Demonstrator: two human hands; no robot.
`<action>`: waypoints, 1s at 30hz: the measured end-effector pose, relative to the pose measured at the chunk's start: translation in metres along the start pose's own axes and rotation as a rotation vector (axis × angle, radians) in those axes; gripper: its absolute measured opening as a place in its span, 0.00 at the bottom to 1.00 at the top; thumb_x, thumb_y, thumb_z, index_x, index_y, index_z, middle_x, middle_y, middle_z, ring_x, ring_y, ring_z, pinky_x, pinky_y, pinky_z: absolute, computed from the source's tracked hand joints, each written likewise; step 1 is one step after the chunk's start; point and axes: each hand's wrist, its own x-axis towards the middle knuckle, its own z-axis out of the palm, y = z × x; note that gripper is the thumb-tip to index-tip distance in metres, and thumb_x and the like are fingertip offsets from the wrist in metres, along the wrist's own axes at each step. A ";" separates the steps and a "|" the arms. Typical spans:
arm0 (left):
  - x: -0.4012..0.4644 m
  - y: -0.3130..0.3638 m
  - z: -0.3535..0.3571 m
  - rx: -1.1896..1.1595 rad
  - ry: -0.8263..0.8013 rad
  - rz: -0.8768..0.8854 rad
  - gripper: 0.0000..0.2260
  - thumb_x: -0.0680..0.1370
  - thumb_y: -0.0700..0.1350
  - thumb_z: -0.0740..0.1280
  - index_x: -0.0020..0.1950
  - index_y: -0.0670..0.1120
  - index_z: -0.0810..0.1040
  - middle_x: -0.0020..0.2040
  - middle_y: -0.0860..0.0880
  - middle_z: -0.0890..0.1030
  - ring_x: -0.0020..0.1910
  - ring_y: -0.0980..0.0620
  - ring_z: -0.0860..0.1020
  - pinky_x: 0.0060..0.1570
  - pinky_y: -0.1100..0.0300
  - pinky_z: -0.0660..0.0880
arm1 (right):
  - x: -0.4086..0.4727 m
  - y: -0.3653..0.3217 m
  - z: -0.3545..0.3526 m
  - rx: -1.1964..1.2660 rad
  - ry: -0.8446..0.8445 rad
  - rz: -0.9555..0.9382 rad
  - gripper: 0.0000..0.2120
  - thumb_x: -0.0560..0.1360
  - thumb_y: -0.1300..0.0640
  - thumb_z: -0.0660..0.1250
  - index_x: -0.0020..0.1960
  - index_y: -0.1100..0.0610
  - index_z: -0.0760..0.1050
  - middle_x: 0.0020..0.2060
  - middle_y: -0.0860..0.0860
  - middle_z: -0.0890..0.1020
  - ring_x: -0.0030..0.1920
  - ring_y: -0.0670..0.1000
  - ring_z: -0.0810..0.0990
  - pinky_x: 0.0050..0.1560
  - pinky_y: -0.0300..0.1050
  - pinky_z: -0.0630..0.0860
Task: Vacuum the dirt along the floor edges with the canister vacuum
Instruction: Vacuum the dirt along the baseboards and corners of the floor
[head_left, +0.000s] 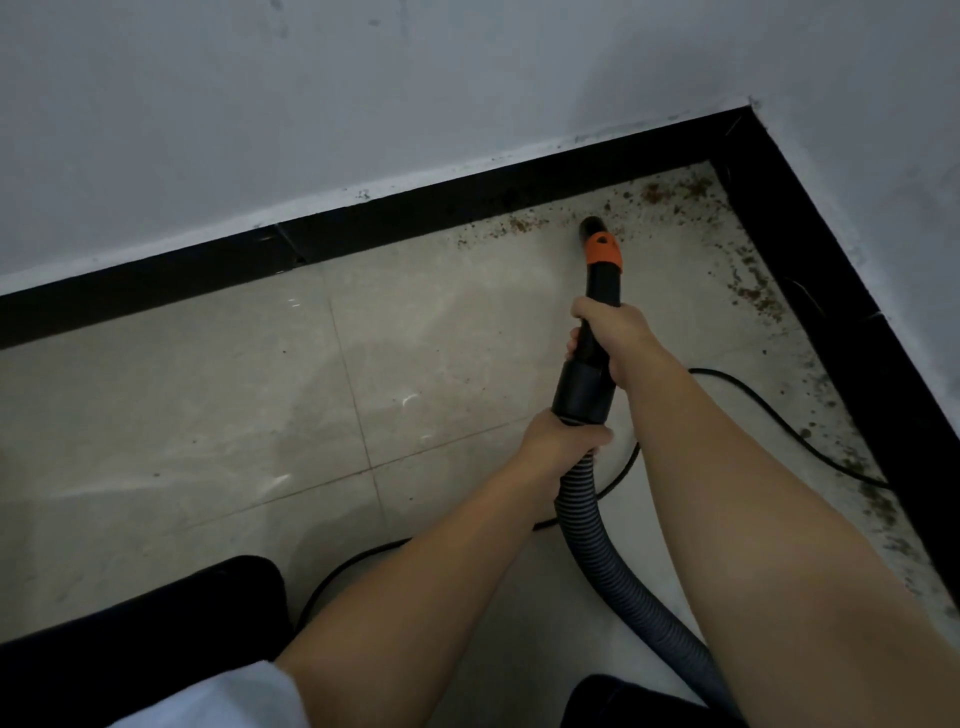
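A black vacuum wand with an orange collar points into the room corner, its nozzle tip on the tiles. My right hand grips the black tube just below the collar. My left hand grips the cuff where the ribbed grey hose joins the tube. Brown dirt lies scattered in the corner ahead of the nozzle and along the right-hand baseboard. The canister itself is out of sight.
Black baseboards run along two grey walls that meet at the upper right. A thin black power cord loops over the beige tiles behind my arms. My dark trouser leg shows at the lower left.
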 end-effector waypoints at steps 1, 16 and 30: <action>0.001 0.002 0.001 -0.011 -0.003 0.001 0.07 0.73 0.37 0.69 0.39 0.44 0.73 0.32 0.47 0.75 0.29 0.54 0.73 0.21 0.71 0.70 | 0.002 -0.002 -0.001 0.000 0.000 0.000 0.05 0.74 0.64 0.65 0.44 0.60 0.68 0.29 0.55 0.73 0.26 0.52 0.72 0.29 0.43 0.74; -0.016 -0.033 -0.026 -0.181 0.143 0.013 0.05 0.70 0.36 0.69 0.42 0.39 0.74 0.32 0.44 0.75 0.28 0.50 0.73 0.30 0.61 0.71 | -0.027 0.015 0.054 -0.208 -0.197 -0.015 0.05 0.74 0.64 0.64 0.42 0.59 0.68 0.29 0.56 0.73 0.25 0.52 0.72 0.28 0.43 0.74; -0.019 -0.029 -0.068 -0.153 0.249 0.038 0.06 0.72 0.37 0.69 0.47 0.39 0.74 0.33 0.46 0.76 0.28 0.52 0.73 0.25 0.65 0.71 | -0.027 0.021 0.098 -0.151 -0.211 -0.024 0.06 0.73 0.64 0.64 0.48 0.60 0.69 0.30 0.55 0.74 0.25 0.51 0.72 0.29 0.43 0.74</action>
